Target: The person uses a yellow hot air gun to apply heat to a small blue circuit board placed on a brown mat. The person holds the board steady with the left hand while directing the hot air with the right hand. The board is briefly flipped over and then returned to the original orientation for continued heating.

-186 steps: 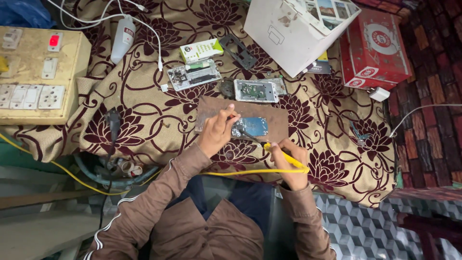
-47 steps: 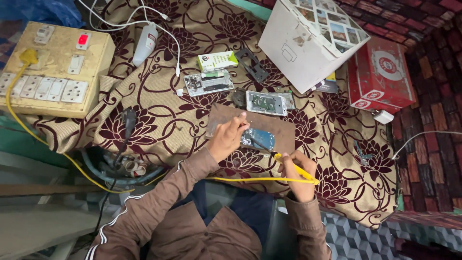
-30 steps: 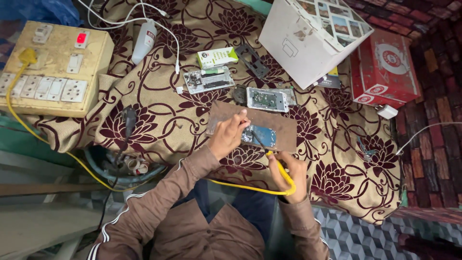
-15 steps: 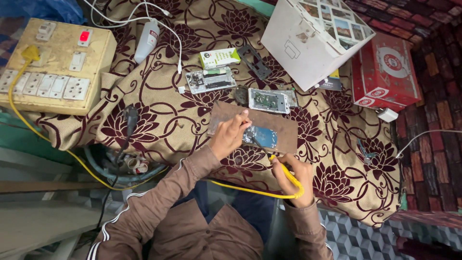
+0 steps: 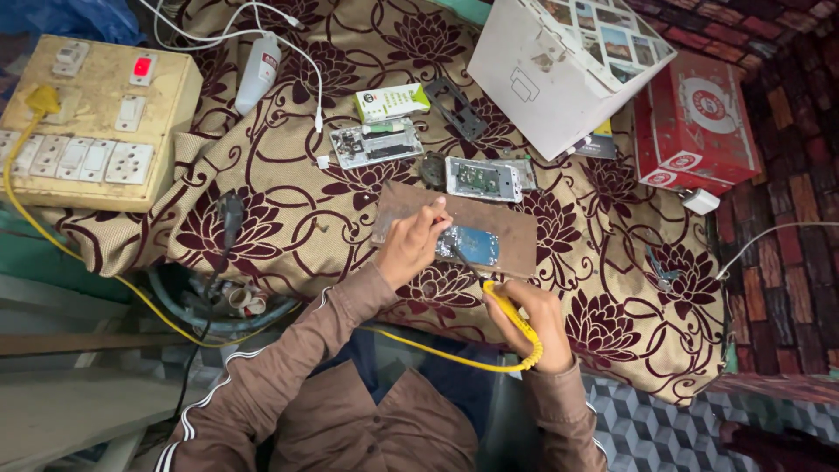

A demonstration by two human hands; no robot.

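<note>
Head view looks straight down on a tabletop [image 5: 288, 218] draped in a beige cloth with dark red flowers. The hands work apart near the front edge. The left hand [image 5: 409, 249] presses its fingertips onto a small blue board [image 5: 470, 245], pinning it to a brown slab [image 5: 463, 229] at the centre. The right hand [image 5: 540, 323], at 5 o'clock from the board, is clamped round the yellow handle of a soldering iron [image 5: 500, 301], whose dark tip reaches up to the board's lower edge. Its yellow cord [image 5: 437, 350] loops back across the person's lap.

As a judgement, the soldering is mid-way: the board lies bare and open, with the iron on it, and nothing is reassembled yet. Two other opened phone frames, one [image 5: 377, 144] at 11 o'clock and one [image 5: 482, 177] at 12 o'clock from the slab, sit untouched.

Around them, largest first: a white box [image 5: 559, 70] at 1 o'clock, a switchboard [image 5: 87, 122] at 9 to 10 o'clock with a yellow plug in it, a red carton [image 5: 695, 122] at 2 o'clock, a white bottle-shaped tool [image 5: 258, 74] at 11 o'clock, a small green and white packet [image 5: 391, 102], a white charger [image 5: 699, 201].

Nothing lies between the hands and the board; only the cord trails close by the right wrist.
</note>
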